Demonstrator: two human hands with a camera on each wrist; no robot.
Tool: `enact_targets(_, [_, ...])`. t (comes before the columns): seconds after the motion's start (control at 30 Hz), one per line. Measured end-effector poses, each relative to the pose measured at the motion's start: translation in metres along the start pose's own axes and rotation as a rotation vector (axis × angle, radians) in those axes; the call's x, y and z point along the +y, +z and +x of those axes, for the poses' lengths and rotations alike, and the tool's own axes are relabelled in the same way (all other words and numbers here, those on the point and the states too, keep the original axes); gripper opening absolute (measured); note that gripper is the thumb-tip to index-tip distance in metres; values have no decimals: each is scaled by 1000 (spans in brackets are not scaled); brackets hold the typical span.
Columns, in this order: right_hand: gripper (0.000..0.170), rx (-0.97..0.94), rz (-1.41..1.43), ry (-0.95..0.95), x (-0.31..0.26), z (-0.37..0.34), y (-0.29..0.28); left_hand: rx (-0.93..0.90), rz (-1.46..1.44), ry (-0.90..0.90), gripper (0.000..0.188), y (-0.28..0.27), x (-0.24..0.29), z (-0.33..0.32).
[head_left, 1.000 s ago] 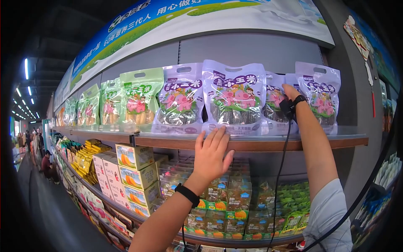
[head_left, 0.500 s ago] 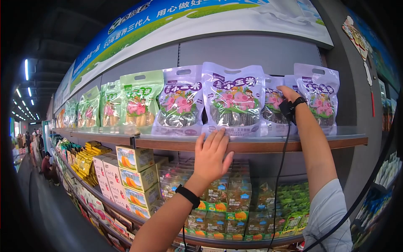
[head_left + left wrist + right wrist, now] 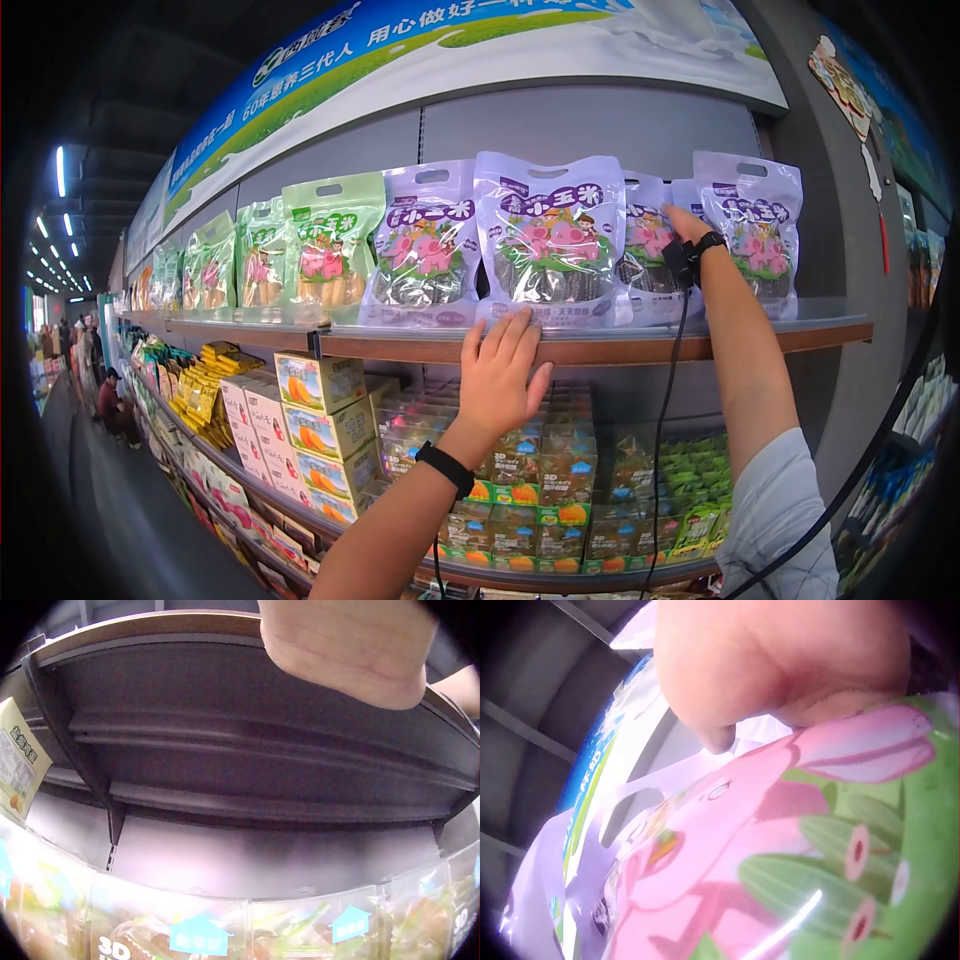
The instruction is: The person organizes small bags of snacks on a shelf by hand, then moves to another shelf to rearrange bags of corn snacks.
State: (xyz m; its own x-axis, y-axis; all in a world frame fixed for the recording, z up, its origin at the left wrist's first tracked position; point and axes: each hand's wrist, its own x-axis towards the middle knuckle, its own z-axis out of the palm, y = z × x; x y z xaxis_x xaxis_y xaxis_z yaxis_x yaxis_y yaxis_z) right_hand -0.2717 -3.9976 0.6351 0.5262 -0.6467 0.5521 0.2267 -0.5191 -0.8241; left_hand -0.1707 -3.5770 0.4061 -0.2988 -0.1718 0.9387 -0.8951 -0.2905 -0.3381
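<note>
My left hand (image 3: 500, 385) lies with its fingers nearly straight against the front edge of the upper shelf (image 3: 640, 348), fingertips at the bottom of a large purple bag (image 3: 550, 240). The left wrist view shows only the heel of that hand (image 3: 349, 649) under the shelf front. Farther right, my right hand (image 3: 688, 228) is at the upper part of a purple bag (image 3: 648, 245) set back between two others. In the right wrist view the hand (image 3: 780, 660) touches a bag with pink elephant print (image 3: 705, 862); most of its fingers are hidden.
More purple bags, one at the right (image 3: 750, 230), and green bags (image 3: 328, 240) stand along the upper shelf. Below are stacked boxes (image 3: 322, 435) and clear packs (image 3: 515, 455). A black cable (image 3: 665, 420) hangs from the right wrist. A dark upright (image 3: 820, 200) borders the shelf's right end.
The head view has shifted slightly, so the bags and shelf appear a little farther left. Both hands keep about the same places against the bags and shelf.
</note>
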Motion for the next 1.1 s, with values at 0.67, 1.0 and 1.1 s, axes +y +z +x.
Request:
enact_targets(0.67, [39, -106, -197, -44, -49, -66, -5, -65, -3, -22, 46, -8, 6, 4])
enact_targets(1.0, [56, -297, -93, 47, -65, -134, -10, -129, -165, -13, 42, -25, 11, 67])
enact_targets(1.1, [58, -310, -137, 52, -65, -132, -14, -107, -127, -13, 47, -8, 18, 87])
